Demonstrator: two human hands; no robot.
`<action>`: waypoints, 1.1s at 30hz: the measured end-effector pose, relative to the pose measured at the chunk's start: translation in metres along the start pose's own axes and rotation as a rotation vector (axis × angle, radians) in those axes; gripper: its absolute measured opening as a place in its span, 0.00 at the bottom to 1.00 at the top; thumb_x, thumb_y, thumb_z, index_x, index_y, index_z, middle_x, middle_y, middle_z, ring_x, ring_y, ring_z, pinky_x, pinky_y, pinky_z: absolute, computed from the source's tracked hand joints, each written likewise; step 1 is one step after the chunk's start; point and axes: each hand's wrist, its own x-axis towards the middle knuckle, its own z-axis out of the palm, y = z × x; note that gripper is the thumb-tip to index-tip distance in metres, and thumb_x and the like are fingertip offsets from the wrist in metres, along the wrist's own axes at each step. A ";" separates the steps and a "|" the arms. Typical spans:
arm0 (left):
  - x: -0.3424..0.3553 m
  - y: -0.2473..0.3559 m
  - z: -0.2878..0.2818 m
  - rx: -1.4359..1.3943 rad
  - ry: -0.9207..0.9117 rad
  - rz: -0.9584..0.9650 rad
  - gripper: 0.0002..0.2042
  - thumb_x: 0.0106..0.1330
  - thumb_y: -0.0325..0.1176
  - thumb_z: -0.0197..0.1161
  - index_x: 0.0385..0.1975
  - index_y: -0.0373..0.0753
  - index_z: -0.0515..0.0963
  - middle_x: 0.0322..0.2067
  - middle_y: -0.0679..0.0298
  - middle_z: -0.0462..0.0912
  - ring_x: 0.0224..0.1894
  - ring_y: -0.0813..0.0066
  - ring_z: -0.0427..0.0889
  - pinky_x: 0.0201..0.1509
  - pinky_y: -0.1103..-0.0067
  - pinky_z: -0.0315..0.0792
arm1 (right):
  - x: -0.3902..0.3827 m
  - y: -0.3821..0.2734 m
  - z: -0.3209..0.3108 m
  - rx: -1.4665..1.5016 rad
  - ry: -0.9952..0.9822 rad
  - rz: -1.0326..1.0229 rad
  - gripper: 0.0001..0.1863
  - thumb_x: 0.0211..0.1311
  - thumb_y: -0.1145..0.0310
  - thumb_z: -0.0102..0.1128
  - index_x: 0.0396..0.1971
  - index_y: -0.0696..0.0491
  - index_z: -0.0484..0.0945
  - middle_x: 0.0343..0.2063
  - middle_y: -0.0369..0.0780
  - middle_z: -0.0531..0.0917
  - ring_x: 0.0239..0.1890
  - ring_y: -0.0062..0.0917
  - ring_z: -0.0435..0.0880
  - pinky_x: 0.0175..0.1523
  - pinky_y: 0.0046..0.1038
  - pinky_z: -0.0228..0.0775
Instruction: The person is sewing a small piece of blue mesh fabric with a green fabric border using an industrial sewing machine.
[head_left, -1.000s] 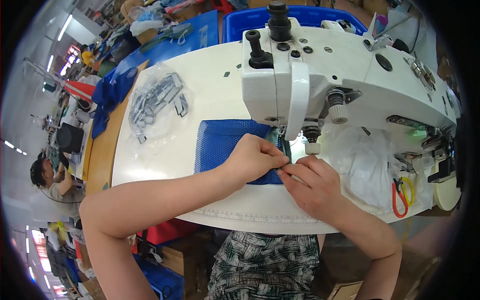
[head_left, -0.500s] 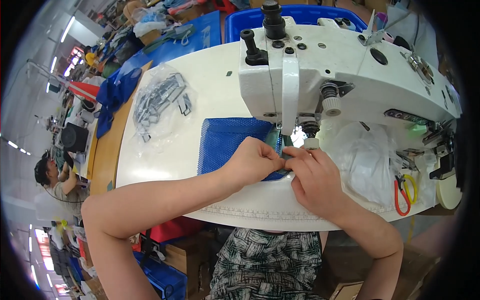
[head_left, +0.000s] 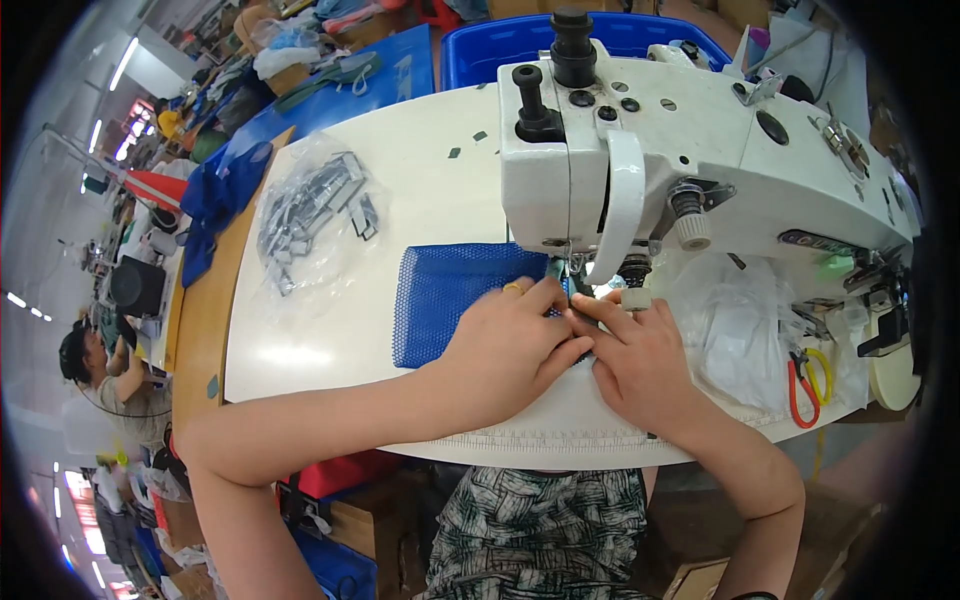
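A piece of blue mesh fabric (head_left: 440, 310) lies flat on the white sewing table, its right edge at the needle area (head_left: 572, 262) of a white sewing machine (head_left: 650, 140). My left hand (head_left: 510, 345) rests over the fabric's right part, fingers bent and pinched at that edge, a ring on one finger. Close against it, my right hand (head_left: 640, 350) presses its fingertips on a narrow dark green strip (head_left: 583, 287) just in front of the needle. Both sets of fingertips nearly meet and partly hide the edge and the strip.
A clear bag of grey rectangular pieces (head_left: 315, 215) lies at the left. To the right are a crumpled plastic bag (head_left: 735, 330) and red-and-yellow-handled snippers (head_left: 805, 385). A blue bin (head_left: 470, 50) stands behind the machine. Another person (head_left: 115, 375) sits far left.
My left hand has turned over more and spread further across the fabric, its fingers now bent near the needle. The right hand stays close by. The view has shifted slightly.
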 end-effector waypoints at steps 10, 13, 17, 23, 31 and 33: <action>-0.004 -0.037 0.032 -0.016 0.361 0.231 0.09 0.69 0.33 0.67 0.44 0.38 0.88 0.52 0.58 0.83 0.54 0.59 0.79 0.53 0.66 0.69 | -0.002 -0.004 0.004 -0.016 0.063 -0.074 0.18 0.51 0.73 0.65 0.45 0.51 0.89 0.47 0.31 0.86 0.47 0.31 0.80 0.55 0.36 0.69; -0.007 -0.040 0.036 -0.091 0.328 0.189 0.10 0.68 0.29 0.67 0.46 0.39 0.90 0.55 0.54 0.82 0.57 0.54 0.78 0.60 0.66 0.69 | -0.001 -0.005 0.001 -0.030 0.053 -0.070 0.18 0.51 0.73 0.65 0.44 0.51 0.89 0.46 0.31 0.86 0.46 0.33 0.80 0.54 0.36 0.69; -0.005 -0.039 0.036 -0.135 0.345 0.183 0.09 0.67 0.29 0.69 0.44 0.39 0.91 0.55 0.53 0.82 0.56 0.53 0.78 0.59 0.65 0.70 | -0.001 -0.003 0.000 -0.033 0.030 -0.044 0.18 0.51 0.74 0.65 0.44 0.51 0.89 0.47 0.31 0.86 0.46 0.35 0.80 0.54 0.37 0.70; 0.004 -0.044 0.035 -0.133 0.352 0.184 0.08 0.68 0.29 0.69 0.43 0.37 0.91 0.54 0.50 0.83 0.55 0.52 0.77 0.58 0.65 0.70 | 0.000 -0.001 0.002 0.018 0.021 0.009 0.22 0.51 0.75 0.66 0.50 0.50 0.88 0.52 0.31 0.86 0.47 0.40 0.78 0.54 0.41 0.69; 0.008 -0.048 0.034 -0.123 0.359 0.154 0.09 0.67 0.34 0.71 0.37 0.33 0.88 0.52 0.54 0.82 0.57 0.54 0.77 0.58 0.63 0.70 | 0.005 -0.001 -0.001 0.036 -0.006 0.046 0.27 0.52 0.78 0.63 0.56 0.50 0.84 0.56 0.31 0.84 0.50 0.41 0.76 0.53 0.41 0.68; 0.007 -0.049 0.021 -0.188 0.308 0.160 0.10 0.67 0.34 0.71 0.39 0.34 0.87 0.52 0.55 0.82 0.57 0.55 0.77 0.60 0.63 0.69 | 0.004 0.001 0.000 0.015 0.004 0.032 0.27 0.51 0.78 0.64 0.55 0.50 0.84 0.56 0.32 0.84 0.50 0.41 0.76 0.53 0.41 0.68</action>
